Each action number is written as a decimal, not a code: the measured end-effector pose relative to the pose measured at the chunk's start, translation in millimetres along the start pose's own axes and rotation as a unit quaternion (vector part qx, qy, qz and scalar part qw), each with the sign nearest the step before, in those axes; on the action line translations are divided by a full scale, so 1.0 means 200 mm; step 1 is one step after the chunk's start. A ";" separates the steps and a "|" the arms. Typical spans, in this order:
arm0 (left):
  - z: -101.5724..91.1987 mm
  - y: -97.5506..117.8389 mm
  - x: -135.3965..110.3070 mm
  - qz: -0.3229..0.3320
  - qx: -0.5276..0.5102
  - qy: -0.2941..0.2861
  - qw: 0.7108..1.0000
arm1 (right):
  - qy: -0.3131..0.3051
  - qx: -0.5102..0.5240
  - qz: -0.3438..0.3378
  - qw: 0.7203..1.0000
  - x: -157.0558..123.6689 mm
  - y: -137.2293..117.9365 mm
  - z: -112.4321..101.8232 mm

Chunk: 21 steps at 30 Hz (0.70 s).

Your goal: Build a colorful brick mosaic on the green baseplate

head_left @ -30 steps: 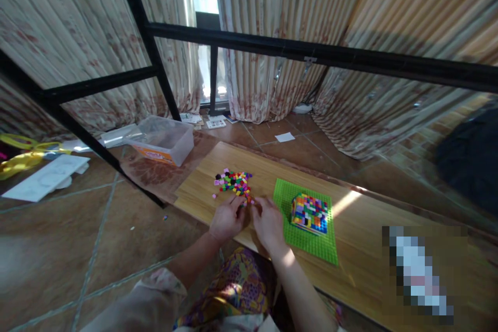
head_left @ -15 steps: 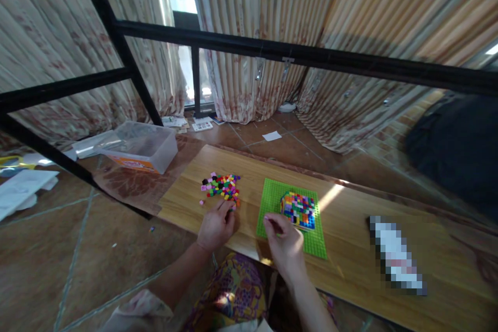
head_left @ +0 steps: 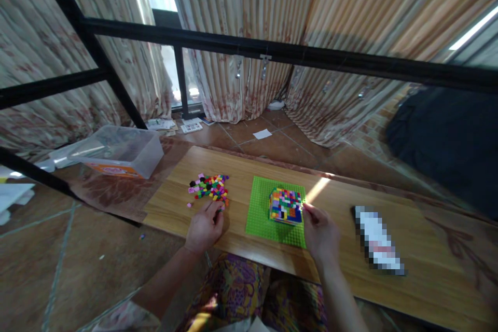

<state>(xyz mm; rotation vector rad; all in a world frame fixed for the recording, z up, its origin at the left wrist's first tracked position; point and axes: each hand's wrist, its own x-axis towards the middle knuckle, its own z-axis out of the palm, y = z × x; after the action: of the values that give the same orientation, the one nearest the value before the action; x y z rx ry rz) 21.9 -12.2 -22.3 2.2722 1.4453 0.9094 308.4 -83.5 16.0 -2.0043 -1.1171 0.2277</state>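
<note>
My left hand (head_left: pixel 203 227) rests at the near side of a loose pile of small coloured toy bricks (head_left: pixel 210 187). Its thumb and fingers are pinched together, and what lies between them is too small to make out. A block built of many coloured bricks (head_left: pixel 286 206) stands on a green studded baseplate (head_left: pixel 259 218). At that block's right edge is my right hand (head_left: pixel 322 233), thumb and fingertips closed in a pinch. Its fingertips reach the block's side or corner; whether they hold a brick is hidden.
The wooden board (head_left: pixel 233 166) carries the bricks, with a blurred-out dark and white object (head_left: pixel 379 241) at right. A clear plastic bin (head_left: pixel 124 150) with an orange label stands left. Black metal bars (head_left: pixel 218 44) cross in front of the curtains (head_left: pixel 233 0).
My right hand has moved from the baseplate's near left, in front of the block, to the block's right edge. My left hand stays by the pile. The whole view has shifted a little.
</note>
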 end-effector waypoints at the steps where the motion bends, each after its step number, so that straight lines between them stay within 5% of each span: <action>1: 0.00 0.00 0.00 0.000 0.002 0.000 1.000 | -0.001 -0.013 -0.010 1.000 0.00 0.00 0.01; 11: 0.01 0.00 0.00 -0.008 -0.001 -0.002 1.000 | -0.012 -0.054 -0.005 0.998 0.01 -0.02 0.01; 21: 0.01 0.00 0.00 -0.005 0.003 -0.008 1.000 | -0.010 0.071 0.050 0.996 0.00 0.04 0.03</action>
<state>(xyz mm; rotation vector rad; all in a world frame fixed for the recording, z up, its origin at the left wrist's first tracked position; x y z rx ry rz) 22.1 -12.2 -23.6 2.2696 1.4524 0.8832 310.7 -82.9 6.9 -1.9365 -0.9848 0.3699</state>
